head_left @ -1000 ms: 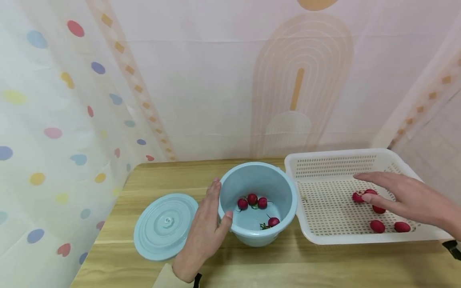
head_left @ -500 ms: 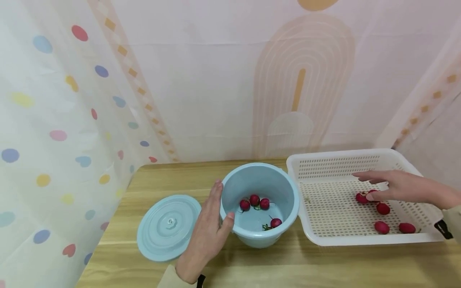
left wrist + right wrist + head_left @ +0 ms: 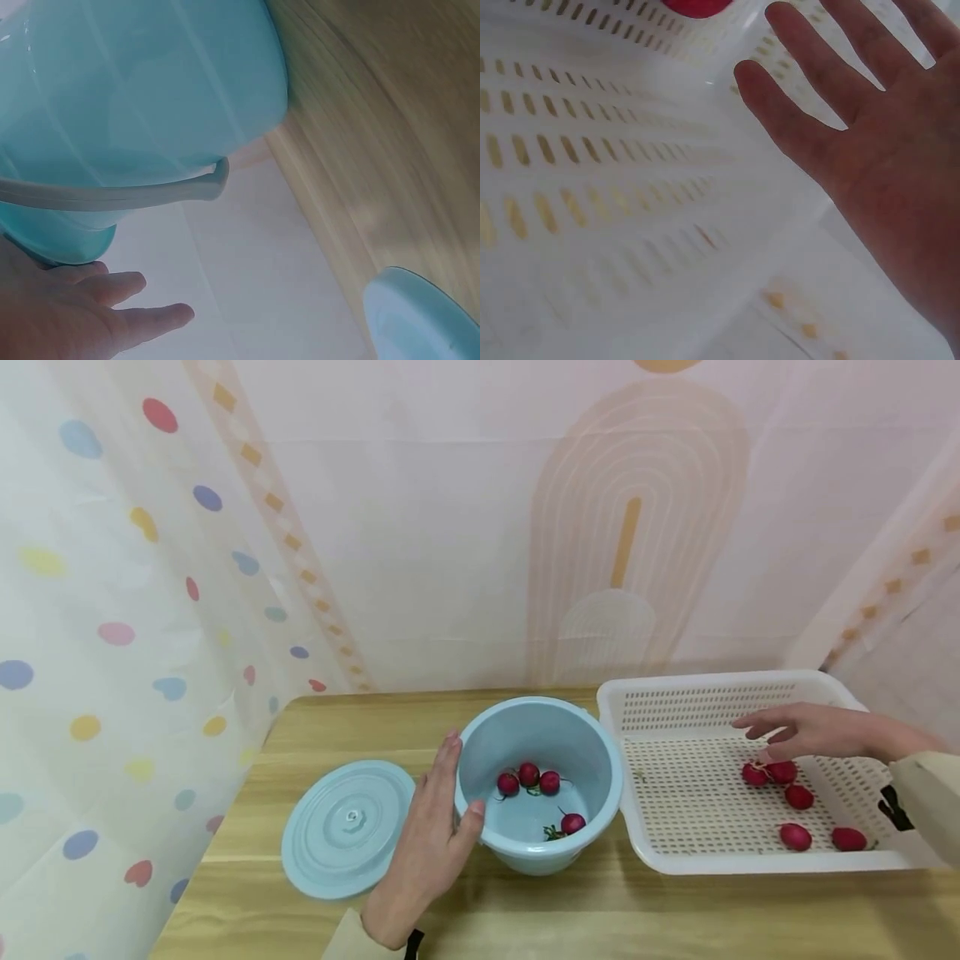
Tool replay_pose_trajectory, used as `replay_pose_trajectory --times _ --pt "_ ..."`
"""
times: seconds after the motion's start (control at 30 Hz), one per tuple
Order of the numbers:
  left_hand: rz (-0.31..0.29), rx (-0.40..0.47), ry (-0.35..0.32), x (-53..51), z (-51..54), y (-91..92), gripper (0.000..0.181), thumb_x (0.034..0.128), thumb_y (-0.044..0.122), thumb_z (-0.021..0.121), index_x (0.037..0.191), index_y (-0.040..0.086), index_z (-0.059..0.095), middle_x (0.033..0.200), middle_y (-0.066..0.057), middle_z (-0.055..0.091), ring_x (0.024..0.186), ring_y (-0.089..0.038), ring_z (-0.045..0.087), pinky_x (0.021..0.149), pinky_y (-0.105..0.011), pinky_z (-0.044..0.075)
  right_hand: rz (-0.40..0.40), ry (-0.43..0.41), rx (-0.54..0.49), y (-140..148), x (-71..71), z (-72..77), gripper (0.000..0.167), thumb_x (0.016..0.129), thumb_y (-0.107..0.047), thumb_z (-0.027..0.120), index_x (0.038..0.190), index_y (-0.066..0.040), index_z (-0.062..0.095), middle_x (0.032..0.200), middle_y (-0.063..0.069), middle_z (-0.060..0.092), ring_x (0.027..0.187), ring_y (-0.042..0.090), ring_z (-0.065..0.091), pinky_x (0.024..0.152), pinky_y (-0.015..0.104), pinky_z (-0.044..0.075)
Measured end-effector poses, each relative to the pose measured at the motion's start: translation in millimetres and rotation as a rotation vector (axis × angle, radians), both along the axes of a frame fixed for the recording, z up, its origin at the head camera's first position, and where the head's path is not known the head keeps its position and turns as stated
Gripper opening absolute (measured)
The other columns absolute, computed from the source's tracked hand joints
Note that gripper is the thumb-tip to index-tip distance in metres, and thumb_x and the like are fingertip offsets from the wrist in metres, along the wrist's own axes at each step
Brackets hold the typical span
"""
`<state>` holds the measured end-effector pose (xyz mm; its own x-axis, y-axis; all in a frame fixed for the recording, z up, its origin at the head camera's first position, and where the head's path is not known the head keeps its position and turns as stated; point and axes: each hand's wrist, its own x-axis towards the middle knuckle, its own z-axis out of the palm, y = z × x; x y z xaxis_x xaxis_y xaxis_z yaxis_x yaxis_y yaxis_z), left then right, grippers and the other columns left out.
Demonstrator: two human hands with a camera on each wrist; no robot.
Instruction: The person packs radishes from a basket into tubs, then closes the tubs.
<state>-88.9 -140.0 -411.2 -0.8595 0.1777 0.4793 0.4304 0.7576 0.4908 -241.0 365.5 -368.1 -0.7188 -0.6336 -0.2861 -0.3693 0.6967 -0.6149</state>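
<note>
My left hand [image 3: 427, 843] lies along the left side of a light blue plastic bucket [image 3: 540, 852], fingers extended near its rim. Whether it touches the wall is hard to tell. Several red radishes, some with green stem ends, lie on the bucket's floor, one radish [image 3: 572, 823] apart at the near side. To the right, my right hand [image 3: 817, 731] hovers over a white slotted basket [image 3: 690, 860], fingers spread and holding nothing. Several radishes sit in the basket's right part, the nearest radish [image 3: 755, 773] just below the thumb. The right wrist view shows the hand [image 3: 885, 150] over the basket wall.
A round blue lid [image 3: 337, 860] lies flat on the wooden table [image 3: 600, 927] left of the bucket. The bucket's grey handle [image 3: 112, 196] hangs along its side. A patterned curtain [image 3: 450, 527] stands behind and to the left; the basket sits close beside the bucket.
My right hand has drawn slightly back and up over the basket, uncovering more of the radishes below it. My left hand stays by the bucket. The view shifts a little.
</note>
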Motion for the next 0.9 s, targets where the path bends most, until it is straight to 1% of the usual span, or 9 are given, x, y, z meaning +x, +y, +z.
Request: replay_pose_trajectory --times 0.1,0.2,0.33,0.47,0.53,0.6,0.7,0.83,0.9 --pt "0.0 0.0 0.011 2.2 0.3 -0.9 0.073 0.1025 0.033 0.05 0.164 0.004 0.024 0.171 -0.011 0.024 0.153 -0.031 0.031 0.113 -0.072 0.031 0.022 -0.004 0.0 3 -4.2 -9.1 0.056 0.099 -0.017 0.066 0.144 0.012 0.05 0.134 0.031 0.061 0.118 0.04 0.065 0.084 0.03 0.055" --pt "0.004 0.008 0.012 6.5 -1.5 -1.4 0.073 0.102 0.032 0.05 0.164 0.004 0.024 0.171 -0.008 0.024 0.153 -0.03 0.031 0.114 -0.071 0.031 0.032 -0.023 0.001 5 -5.2 -16.9 0.051 0.099 -0.018 0.067 0.14 0.011 0.055 0.132 0.027 0.064 0.118 0.035 0.064 0.082 0.025 0.053" --pt "0.011 0.016 0.007 9.5 -3.3 -0.4 0.073 0.1004 0.028 0.051 0.164 0.005 0.024 0.171 -0.007 0.023 0.154 -0.029 0.03 0.114 -0.071 0.031 0.016 -0.092 -0.007 9 -3.3 -21.9 0.048 0.099 -0.019 0.067 0.138 0.008 0.059 0.132 0.025 0.064 0.119 0.031 0.063 0.083 0.023 0.053" --pt "0.01 0.023 0.006 9.9 -3.1 1.3 0.074 0.0999 0.028 0.052 0.165 0.006 0.024 0.171 -0.005 0.022 0.154 -0.029 0.03 0.113 -0.071 0.031 0.006 -0.188 -0.053 16 -0.1 -27.5 0.048 0.1 -0.016 0.065 0.139 0.01 0.056 0.137 0.028 0.06 0.115 0.004 0.06 0.085 0.022 0.054" --pt "0.006 0.022 0.002 10.6 -2.7 1.6 0.074 0.0999 0.029 0.051 0.165 0.006 0.023 0.172 -0.003 0.021 0.154 -0.028 0.03 0.114 -0.069 0.032 0.005 -0.226 -0.068 17 2.3 -31.2 0.049 0.1 -0.015 0.064 0.141 0.01 0.055 0.139 0.029 0.058 0.113 -0.003 0.057 0.086 0.022 0.054" --pt "0.003 0.015 -0.004 11.8 -1.7 1.6 0.074 0.1002 0.03 0.051 0.165 0.006 0.023 0.172 -0.003 0.021 0.154 -0.028 0.029 0.115 -0.068 0.032 0.008 -0.24 -0.072 17 5.0 -34.2 0.05 0.1 -0.015 0.064 0.142 0.01 0.054 0.139 0.03 0.057 0.115 0.0 0.057 0.087 0.022 0.053" --pt "0.0 0.007 -0.022 13.6 0.4 0.7 0.074 0.1005 0.031 0.051 0.165 0.006 0.023 0.172 -0.002 0.02 0.154 -0.027 0.029 0.115 -0.067 0.032 0.023 -0.208 -0.056 17 8.4 -36.8 0.052 0.099 -0.016 0.066 0.142 0.01 0.053 0.139 0.031 0.057 0.118 0.011 0.057 0.087 0.022 0.052" --pt "0.003 -0.003 -0.04 15.5 2.8 -1.1 0.075 0.1003 0.03 0.053 0.165 0.006 0.024 0.172 -0.002 0.021 0.153 -0.028 0.031 0.113 -0.07 0.032 0.033 -0.167 -0.026 15 10.3 -37.9 0.052 0.097 -0.016 0.068 0.141 0.008 0.054 0.139 0.029 0.057 0.118 0.01 0.056 0.089 0.023 0.05" --pt "0.005 -0.009 -0.04 15.7 3.2 -1.7 0.075 0.1002 0.03 0.054 0.165 0.006 0.024 0.172 -0.003 0.021 0.153 -0.028 0.032 0.113 -0.07 0.033 0.027 -0.155 -0.012 15 10.8 -38.2 0.051 0.096 -0.016 0.07 0.141 0.005 0.057 0.139 0.026 0.058 0.118 0.012 0.055 0.09 0.028 0.05"
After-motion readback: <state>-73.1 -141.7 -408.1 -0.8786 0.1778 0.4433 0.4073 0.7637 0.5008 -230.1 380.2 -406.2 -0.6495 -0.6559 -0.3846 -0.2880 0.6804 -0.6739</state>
